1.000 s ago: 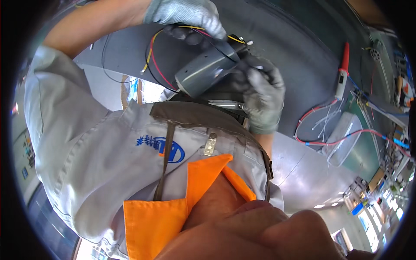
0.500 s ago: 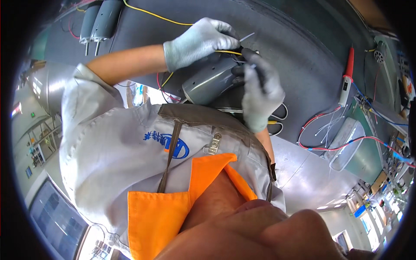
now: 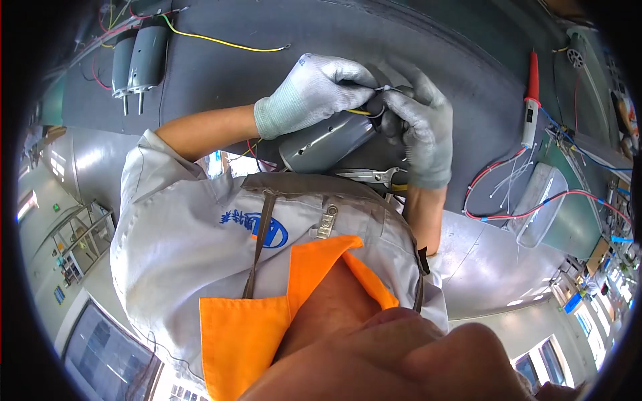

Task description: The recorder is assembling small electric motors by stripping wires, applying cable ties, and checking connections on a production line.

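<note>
A grey metal cylinder [image 3: 328,144], like a motor housing, lies on the dark bench in front of my body. Dark leads and a yellow wire [image 3: 359,112] come out at its right end. My gloved left hand [image 3: 324,90] is closed, its thumb and fingertips pinching one side of a thin white cable tie [image 3: 384,88] above that end. My gloved right hand [image 3: 424,127] is closed on the tie from the other side, thumb against forefinger. The right fingers partly hide the leads and the tie's loop.
Two more grey cylinders with shafts [image 3: 147,57] stand at the far left, near a loose yellow wire [image 3: 227,43]. A metal hand tool [image 3: 368,176] lies by my apron. On the right are a red-and-white pen-shaped tool [image 3: 531,107], loose cable ties [image 3: 513,179] and a clear tray [image 3: 540,207].
My right hand has turned upward and its fingers have come up to the cable tie beside my left fingertips. The tie's free tail no longer sticks out. The view has shifted slightly.
</note>
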{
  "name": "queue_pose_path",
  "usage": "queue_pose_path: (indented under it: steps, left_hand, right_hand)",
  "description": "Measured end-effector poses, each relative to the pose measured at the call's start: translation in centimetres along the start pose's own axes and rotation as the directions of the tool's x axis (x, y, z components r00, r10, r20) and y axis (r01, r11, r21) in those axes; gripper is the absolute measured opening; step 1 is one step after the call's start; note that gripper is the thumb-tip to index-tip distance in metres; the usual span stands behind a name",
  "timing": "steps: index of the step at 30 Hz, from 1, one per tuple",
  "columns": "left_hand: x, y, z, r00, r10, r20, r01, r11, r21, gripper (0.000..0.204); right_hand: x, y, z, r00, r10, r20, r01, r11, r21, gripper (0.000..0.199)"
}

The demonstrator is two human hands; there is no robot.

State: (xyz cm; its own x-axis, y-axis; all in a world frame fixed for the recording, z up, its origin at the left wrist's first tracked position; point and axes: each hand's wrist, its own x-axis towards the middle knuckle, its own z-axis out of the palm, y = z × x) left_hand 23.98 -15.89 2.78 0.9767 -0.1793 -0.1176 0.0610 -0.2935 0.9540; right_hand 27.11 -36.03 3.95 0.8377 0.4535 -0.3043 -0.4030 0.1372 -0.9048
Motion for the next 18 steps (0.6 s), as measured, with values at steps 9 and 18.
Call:
queue_pose_path:
  steps: [9,18]
  left_hand:
    - [0.1,0.6,2.3,0.949,0.311,-0.046,-0.294,0.930,0.220,0.017]
    - [-1.7,0.1,3.2,0.982,0.058,-0.177,-0.063,0.998,-0.023,0.026]
  right_hand:
    - [-1.9,1.1,-0.6,0.743,-0.657,0.128,0.364,0.236,-0.901,0.023]
    - [0.4,3.0,-6.7,0.645,-0.764,0.008,0.373,0.306,-0.876,0.004]
